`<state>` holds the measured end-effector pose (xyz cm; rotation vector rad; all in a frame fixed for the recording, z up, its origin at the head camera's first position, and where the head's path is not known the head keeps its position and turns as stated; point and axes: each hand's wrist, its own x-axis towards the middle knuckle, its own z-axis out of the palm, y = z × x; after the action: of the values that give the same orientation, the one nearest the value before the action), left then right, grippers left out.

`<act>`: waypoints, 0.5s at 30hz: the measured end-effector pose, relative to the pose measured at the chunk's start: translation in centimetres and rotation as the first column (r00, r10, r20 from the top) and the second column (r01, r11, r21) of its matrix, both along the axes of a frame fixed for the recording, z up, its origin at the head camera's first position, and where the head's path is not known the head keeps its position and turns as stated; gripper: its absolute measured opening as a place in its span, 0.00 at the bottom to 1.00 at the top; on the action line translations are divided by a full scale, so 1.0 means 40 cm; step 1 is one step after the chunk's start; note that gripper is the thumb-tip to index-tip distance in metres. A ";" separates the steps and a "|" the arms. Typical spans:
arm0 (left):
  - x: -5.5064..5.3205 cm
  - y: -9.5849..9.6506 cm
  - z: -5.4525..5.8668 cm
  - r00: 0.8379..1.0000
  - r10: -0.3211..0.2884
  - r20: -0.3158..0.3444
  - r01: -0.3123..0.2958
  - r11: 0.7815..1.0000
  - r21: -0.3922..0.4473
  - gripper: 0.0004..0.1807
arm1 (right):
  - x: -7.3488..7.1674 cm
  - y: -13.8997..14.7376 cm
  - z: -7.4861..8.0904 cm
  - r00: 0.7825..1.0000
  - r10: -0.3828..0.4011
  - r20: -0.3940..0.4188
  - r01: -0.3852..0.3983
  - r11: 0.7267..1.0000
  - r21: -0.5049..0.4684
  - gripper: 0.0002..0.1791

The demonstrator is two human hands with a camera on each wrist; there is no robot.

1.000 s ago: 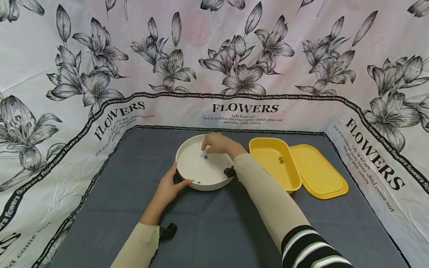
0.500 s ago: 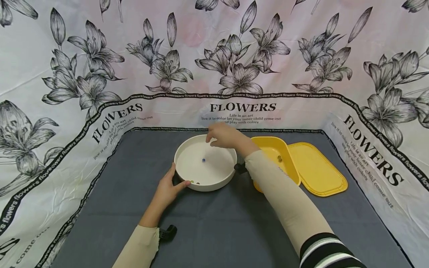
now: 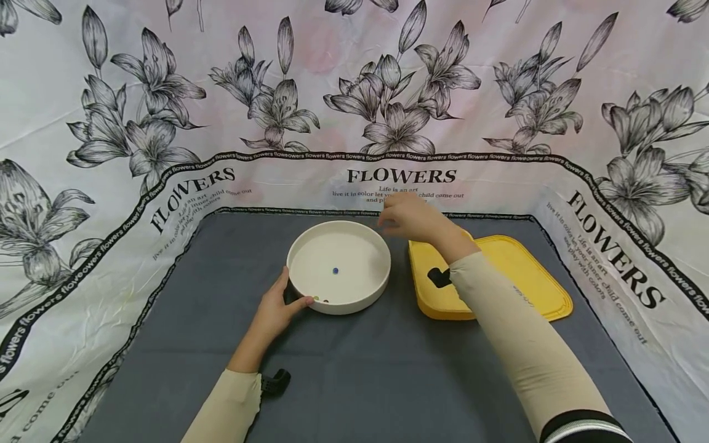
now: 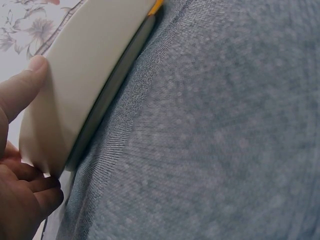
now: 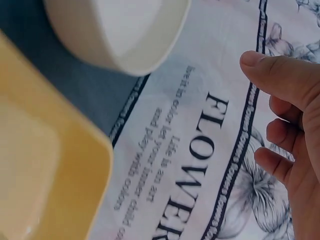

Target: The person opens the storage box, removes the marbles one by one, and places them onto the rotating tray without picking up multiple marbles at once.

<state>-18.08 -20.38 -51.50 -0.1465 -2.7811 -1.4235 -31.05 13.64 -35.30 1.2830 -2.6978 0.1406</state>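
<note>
My left hand [image 3: 274, 312] holds the near left side of a round white dish [image 3: 357, 286]. In the left wrist view, its thumb lies on the dish's upper rim and its fingers curl under the lower edge. A small blue bead [image 3: 335, 271] sits near the middle of the dish, and two smaller beads [image 3: 325, 301] lie by the near rim. My right hand [image 3: 412, 216] hovers above the gap between the dish and a yellow box [image 3: 445, 306]. Its fingers are loosely bent, and nothing shows between thumb and fingers in the right wrist view [image 5: 307, 125].
A yellow lid [image 3: 520, 264] lies to the right, up against the yellow box. My right forearm [image 3: 515, 326] crosses over box and lid and hides the box's inside. Grey cloth [image 3: 354, 381] covers the table, with a white flower-printed cloth [image 3: 277, 184] behind it.
My right hand has lifted out of the dish and moved right, toward the yellow box. The blue bead has shifted slightly toward the near rim. My left hand keeps its hold.
</note>
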 end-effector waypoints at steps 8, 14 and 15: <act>0.002 0.002 0.001 1.000 0.005 0.008 -0.005 1.000 -0.004 0.62 | 0.028 0.077 0.036 0.998 -0.038 -0.040 0.039 0.999 0.032 0.04; 0.000 0.003 0.001 1.000 0.006 0.000 -0.006 1.000 -0.008 0.63 | 0.047 0.139 0.048 0.995 -0.082 -0.047 0.086 0.994 0.072 0.05; 0.000 0.003 0.001 1.000 0.005 0.000 -0.005 1.000 -0.012 0.63 | 0.050 0.148 0.047 0.995 -0.090 -0.047 0.093 0.992 0.080 0.05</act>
<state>-18.06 -20.27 -51.46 -0.1395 -2.7891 -1.4058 -29.06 19.58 -33.40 1.1664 -2.7453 -0.0086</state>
